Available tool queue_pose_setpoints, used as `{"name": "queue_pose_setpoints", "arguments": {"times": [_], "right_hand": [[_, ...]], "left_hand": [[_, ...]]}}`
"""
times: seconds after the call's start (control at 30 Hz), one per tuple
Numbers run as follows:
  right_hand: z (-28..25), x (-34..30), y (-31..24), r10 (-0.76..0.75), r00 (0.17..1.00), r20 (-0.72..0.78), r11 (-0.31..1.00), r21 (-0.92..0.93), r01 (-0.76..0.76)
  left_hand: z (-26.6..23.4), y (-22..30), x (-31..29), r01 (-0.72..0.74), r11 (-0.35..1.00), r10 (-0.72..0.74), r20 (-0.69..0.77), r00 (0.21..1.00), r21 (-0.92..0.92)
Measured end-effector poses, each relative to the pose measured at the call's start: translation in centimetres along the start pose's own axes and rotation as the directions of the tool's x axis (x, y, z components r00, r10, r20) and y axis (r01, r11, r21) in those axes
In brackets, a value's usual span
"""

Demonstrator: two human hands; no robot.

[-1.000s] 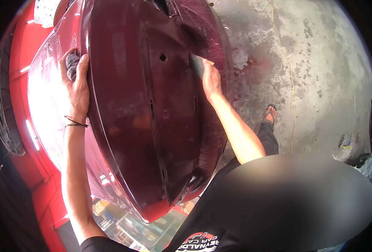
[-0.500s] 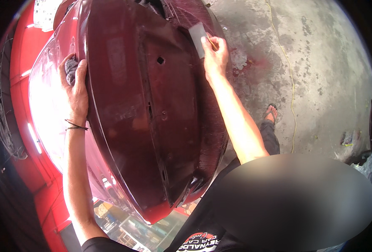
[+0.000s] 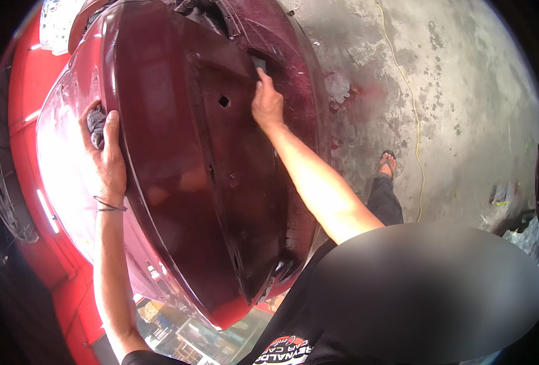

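Observation:
A dark red car body fills the middle, its trunk lid (image 3: 166,140) dull and pierced by a diamond-shaped hole. On the lid's upper left edge lies my left hand (image 3: 109,163), a crumpled dark grey cloth (image 3: 97,128) caught between thumb and fingers. My right hand (image 3: 268,104) reaches to the lid's far right part, fingers pointing into a dark recess beside the bumper (image 3: 303,109). Just past its fingertips shows a bit of grey sheet, which looks like sandpaper (image 3: 259,63); the rest of it is hidden by the hand and the recess.
A stained concrete floor (image 3: 464,91) stretches to the right, crossed by a yellow cord (image 3: 417,115). My sandalled foot (image 3: 388,164) stands beside the bumper. A red wall (image 3: 23,134) runs along the left. Clear plastic (image 3: 525,240) lies at the far right.
My right hand has moved left and down from the bumper side to the lid's recess, taking the grey sheet with it. The left hand keeps the cloth at the same edge.

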State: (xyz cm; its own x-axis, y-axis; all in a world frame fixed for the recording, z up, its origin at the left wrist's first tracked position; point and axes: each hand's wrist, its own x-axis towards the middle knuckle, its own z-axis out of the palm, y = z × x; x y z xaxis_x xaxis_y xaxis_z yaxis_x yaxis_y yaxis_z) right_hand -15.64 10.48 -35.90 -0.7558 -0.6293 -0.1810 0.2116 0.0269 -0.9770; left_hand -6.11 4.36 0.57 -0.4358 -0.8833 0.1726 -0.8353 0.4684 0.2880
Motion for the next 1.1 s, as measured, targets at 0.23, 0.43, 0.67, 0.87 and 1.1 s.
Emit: {"name": "queue_pose_setpoints", "arguments": {"times": [0.23,0.43,0.67,0.87,1.1], "right_hand": [[2.2,1.3,-7.5,-0.406,0.914,0.017,0.908,0.118,0.402],[-0.8,1.7,0.4,-0.034,0.994,0.107,0.996,-0.082,0.043],[-1.7,1.1,-0.5,0.000,0.987,0.161,0.998,-0.063,0.010],[-5.2,-9.6,3.2,-0.116,0.978,0.175,0.988,-0.076,0.131],[-3.6,-6.8,3.5,-0.098,0.986,0.137,0.995,0.048,0.092]], "left_hand": [[0.1,0.9,-1.0,0.069,0.993,-0.067,0.026,0.997,-0.098],[0.6,1.2,-0.1,0.031,0.994,-0.030,0.008,1.000,-0.104],[0.4,1.1,-0.6,0.031,0.998,-0.032,-0.013,0.999,-0.063],[0.4,1.1,-0.9,-0.008,0.997,0.006,-0.020,1.000,-0.081],[-1.8,-1.4,-0.1,-0.165,0.973,0.160,0.044,0.986,0.159]]}}
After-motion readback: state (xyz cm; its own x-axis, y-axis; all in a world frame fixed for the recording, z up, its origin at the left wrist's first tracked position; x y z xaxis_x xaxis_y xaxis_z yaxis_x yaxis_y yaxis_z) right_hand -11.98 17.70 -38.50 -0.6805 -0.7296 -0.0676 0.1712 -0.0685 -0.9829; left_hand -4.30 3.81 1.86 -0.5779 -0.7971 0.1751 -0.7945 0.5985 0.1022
